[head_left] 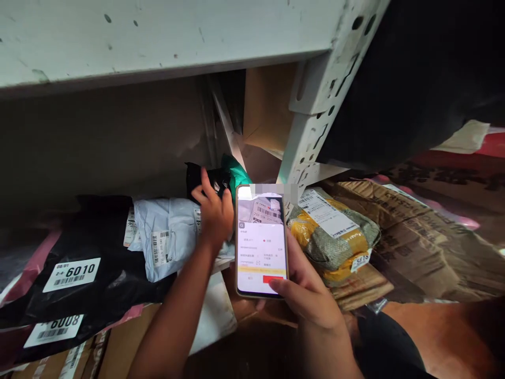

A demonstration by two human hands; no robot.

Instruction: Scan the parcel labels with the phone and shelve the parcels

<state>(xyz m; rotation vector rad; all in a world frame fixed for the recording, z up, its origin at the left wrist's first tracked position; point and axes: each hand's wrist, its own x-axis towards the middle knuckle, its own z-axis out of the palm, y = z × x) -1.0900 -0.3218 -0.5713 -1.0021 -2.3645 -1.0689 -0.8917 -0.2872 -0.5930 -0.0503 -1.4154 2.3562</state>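
Note:
My right hand (305, 284) grips a smartphone (260, 252) from below, its thumb over the red button low on the lit screen. A barcode label in a camera picture fills the upper part of that screen, with lines of text beneath. To the left, my left hand (215, 210) reaches over the shelf with its fingers apart. It is in front of a small black parcel (193, 175), beside a green bag (235, 171); whether it touches them I cannot tell. A white parcel (179, 231) with barcode labels lies just left of that hand.
Black parcels labelled 6010 (71, 275) and 6008 (53, 331) lie at the left. Right of the phone is a yellow-taped parcel (335, 231), beside crumpled brown packaging (418, 242). A white shelf beam (158, 42) crosses above, and a perforated upright (311, 126) stands behind.

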